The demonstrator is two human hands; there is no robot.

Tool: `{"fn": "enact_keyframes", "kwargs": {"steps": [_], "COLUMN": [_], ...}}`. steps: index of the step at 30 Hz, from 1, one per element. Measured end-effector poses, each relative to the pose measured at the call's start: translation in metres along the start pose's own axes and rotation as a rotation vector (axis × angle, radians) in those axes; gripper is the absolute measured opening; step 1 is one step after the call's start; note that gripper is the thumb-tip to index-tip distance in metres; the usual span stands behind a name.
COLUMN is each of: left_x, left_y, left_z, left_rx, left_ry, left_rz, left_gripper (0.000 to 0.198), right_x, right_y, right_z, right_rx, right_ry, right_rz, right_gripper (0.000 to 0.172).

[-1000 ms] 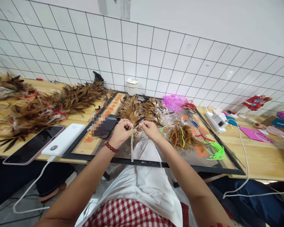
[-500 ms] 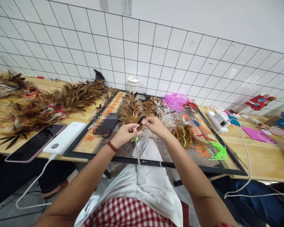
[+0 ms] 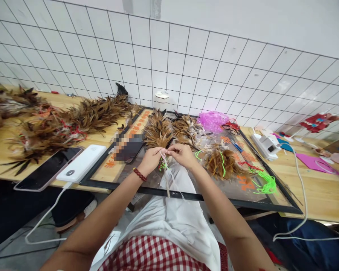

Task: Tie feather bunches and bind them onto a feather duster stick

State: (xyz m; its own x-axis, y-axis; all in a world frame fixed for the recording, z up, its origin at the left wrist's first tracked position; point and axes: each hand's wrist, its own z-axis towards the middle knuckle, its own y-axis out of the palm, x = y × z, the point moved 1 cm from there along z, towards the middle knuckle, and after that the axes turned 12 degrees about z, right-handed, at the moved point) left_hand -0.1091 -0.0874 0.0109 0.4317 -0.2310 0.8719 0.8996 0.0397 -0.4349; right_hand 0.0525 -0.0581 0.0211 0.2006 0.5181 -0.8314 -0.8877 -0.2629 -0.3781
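Observation:
My left hand (image 3: 151,161), a red bead bracelet at its wrist, is closed on a feather duster just below its brown feathers (image 3: 158,130). The duster's thin stick (image 3: 167,185) points down toward me over the board's front edge. Fingertips pinched, my right hand (image 3: 183,155) meets the left at the duster's neck; what lies between its fingers is too small to make out. A thin whitish strip (image 3: 174,182) hangs below the fingers beside the stick. Bits of green string (image 3: 163,164) show under my left hand. Behind my right hand lies another pile of brown feathers (image 3: 186,126).
A black-framed board (image 3: 243,206) lies on the wooden table. Brown feathers (image 3: 220,163), green string (image 3: 264,182) and a pink plastic bag (image 3: 211,121) lie on it. A phone (image 3: 48,169) and a white power bank (image 3: 81,162) are at left. A wire grid (image 3: 169,60) stands behind.
My right hand has come in to the left, and their fingertips now meet. The whitish strip hangs more loosely beside the stick. The view has shifted slightly.

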Motion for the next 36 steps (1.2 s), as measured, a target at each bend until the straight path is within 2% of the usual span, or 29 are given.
{"fn": "enact_keyframes", "kwargs": {"steps": [5,9,13,16,21,25,32,36], "left_x": [-0.002,-0.004,-0.005,-0.006,-0.01,-0.007,0.002,0.006], "left_y": [-0.002,-0.004,-0.004,-0.001,0.003,0.002,-0.001,-0.001], "left_z": [0.004,0.005,0.005,0.006,0.007,0.005,0.001,-0.001], "left_rx": [-0.015,-0.045,-0.115,-0.111,-0.078,-0.065,-0.074,-0.083], "left_ry": [-0.028,-0.006,0.0,-0.008,-0.036,0.022,0.056,0.075], "left_rz": [0.039,0.099,0.125,0.078,0.006,0.06,0.253,0.316], "left_gripper": [0.029,0.032,0.031,0.029,0.031,0.032,0.028,0.025], "right_x": [-0.005,-0.004,0.002,0.005,0.006,0.007,0.007,0.007], "right_y": [0.006,0.004,0.004,0.004,0.001,0.002,0.008,0.009], "right_z": [-0.004,-0.005,-0.005,-0.006,-0.012,-0.014,-0.013,-0.014], "right_rx": [0.03,-0.035,-0.092,-0.069,-0.064,-0.051,0.035,0.035], "right_ry": [-0.096,-0.198,-0.159,-0.121,-0.215,-0.269,-0.168,-0.102], "right_rz": [-0.132,-0.187,-0.23,-0.282,-0.162,-0.044,0.109,0.079], "right_gripper": [0.01,0.011,0.008,0.006,0.019,0.015,0.015,0.013]}}
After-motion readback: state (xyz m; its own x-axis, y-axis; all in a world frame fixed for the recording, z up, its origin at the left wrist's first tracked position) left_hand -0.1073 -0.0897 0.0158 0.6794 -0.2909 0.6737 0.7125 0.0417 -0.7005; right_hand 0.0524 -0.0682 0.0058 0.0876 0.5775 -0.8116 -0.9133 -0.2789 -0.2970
